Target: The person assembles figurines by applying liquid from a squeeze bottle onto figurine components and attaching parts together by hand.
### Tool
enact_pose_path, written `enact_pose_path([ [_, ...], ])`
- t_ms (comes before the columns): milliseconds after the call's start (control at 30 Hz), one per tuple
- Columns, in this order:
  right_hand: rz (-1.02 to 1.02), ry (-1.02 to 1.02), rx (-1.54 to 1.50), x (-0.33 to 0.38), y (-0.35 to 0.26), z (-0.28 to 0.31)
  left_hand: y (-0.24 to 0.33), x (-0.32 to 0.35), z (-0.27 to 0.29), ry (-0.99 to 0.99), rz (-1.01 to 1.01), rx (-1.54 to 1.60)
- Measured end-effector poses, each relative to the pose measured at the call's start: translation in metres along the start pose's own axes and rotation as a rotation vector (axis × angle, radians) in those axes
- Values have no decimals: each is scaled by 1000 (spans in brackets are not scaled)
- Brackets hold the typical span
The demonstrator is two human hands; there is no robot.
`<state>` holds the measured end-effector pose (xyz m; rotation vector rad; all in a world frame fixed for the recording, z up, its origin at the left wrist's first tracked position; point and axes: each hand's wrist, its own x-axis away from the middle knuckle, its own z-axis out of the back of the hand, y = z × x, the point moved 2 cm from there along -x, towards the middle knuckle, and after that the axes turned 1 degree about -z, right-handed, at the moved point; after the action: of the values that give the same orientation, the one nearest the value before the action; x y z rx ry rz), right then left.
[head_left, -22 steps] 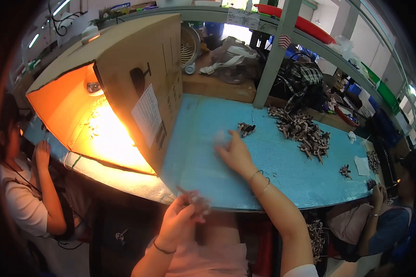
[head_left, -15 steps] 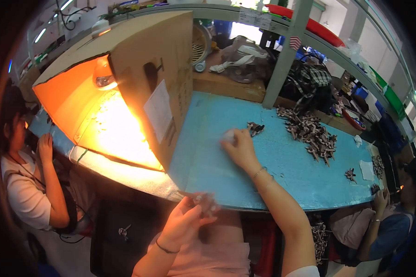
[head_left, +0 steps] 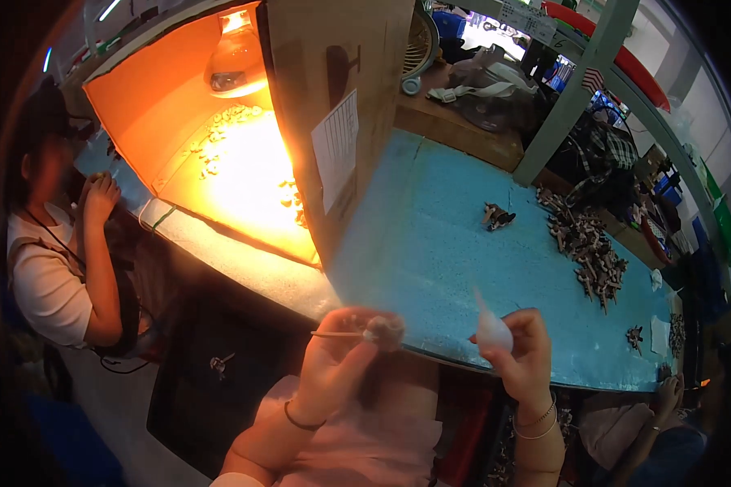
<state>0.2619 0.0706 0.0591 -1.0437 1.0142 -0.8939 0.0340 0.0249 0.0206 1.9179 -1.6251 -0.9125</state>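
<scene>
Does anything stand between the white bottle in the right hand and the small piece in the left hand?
Nothing visible: between the white bottle in the right hand and the small piece in the left hand is an open gap, with the blue tabletop behind.

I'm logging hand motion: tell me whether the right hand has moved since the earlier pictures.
Yes: the right hand has drawn back from farther over the blue table to its near edge.

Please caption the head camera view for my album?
Left hand holding a small brownish piece, right hand a white teardrop-shaped bottle, near a lamp-lit brown cardboard box.
</scene>
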Motion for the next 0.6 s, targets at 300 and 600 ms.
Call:
enact_pose_path([
  [300, 305, 383, -62, 12, -36, -9, 16, 0, -2, -130, -727, -947],
  [600, 603, 159, 374, 41, -68, -16, 16, 6, -6, -211, -898, -1053],
])
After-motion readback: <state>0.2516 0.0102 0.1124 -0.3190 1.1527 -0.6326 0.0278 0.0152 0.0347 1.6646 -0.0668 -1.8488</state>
